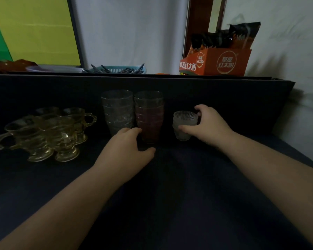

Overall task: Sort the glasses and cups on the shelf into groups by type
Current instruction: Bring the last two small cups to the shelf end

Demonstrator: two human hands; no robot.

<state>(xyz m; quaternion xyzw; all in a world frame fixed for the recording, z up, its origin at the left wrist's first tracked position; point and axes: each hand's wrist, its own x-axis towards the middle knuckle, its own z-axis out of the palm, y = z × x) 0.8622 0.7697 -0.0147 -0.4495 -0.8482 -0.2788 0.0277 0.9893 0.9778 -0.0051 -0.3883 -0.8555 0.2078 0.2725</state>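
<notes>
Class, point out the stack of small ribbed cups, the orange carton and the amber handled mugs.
stack of small ribbed cups (184, 121), head view, top rim.
orange carton (226, 63), head view, front face.
amber handled mugs (61, 139), head view, front mug's bowl.

Left hand (128, 143) grips reddish tumbler stack (149, 116); right hand (209, 121) grips small ribbed cup stack (183, 123).

1. The picture is dim. The dark shelf (170, 195) looks almost black.
2. The white wall (130, 33) at the back is the brightest part.
3. A soft grey shadow falls on the wall at the right, beside the shelf's end.
4. The clear glasses (117, 112) are faint and hard to see.
5. Straight lines bend near the edges.
6. Everything looks a bit soft and blurry.
</notes>
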